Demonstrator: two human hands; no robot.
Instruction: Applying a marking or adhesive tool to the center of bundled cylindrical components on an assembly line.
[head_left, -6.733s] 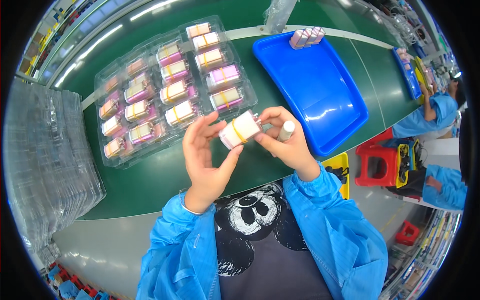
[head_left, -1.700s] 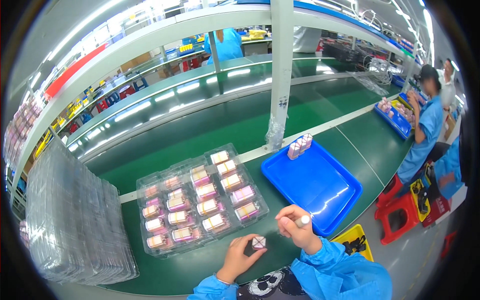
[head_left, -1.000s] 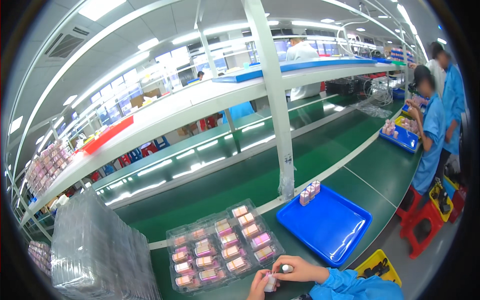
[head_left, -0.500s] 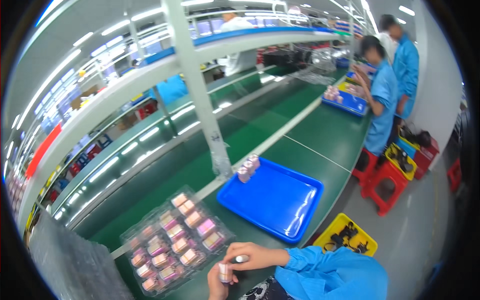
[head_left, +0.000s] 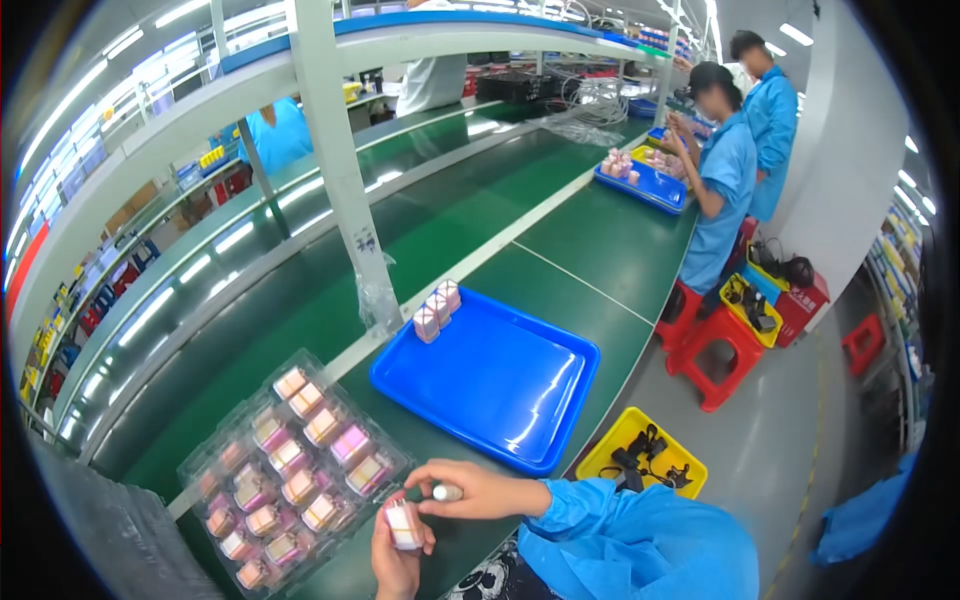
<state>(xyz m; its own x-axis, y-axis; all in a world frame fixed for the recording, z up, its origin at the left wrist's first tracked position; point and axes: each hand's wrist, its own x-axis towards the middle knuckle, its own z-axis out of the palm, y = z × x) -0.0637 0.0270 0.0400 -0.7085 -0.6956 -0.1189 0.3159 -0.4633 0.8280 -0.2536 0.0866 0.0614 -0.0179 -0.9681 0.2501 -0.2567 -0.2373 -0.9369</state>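
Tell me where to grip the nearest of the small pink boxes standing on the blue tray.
Take the nearest small box across its two narrow side faces near the top, coming straight down. It stands upright at the far-left corner of the blue tray, in a row with two more boxes close behind it, so only the top is free; the tray rim hampers a low approach.

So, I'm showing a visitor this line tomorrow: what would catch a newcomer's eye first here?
Probably the bright blue tray on the green bench, bare but for three small pink-and-white boxes at its far corner. Left of it lies a clear blister tray filled with similar boxes. At the bottom edge, the left hand holds one small box while the right hand holds a small white piece.
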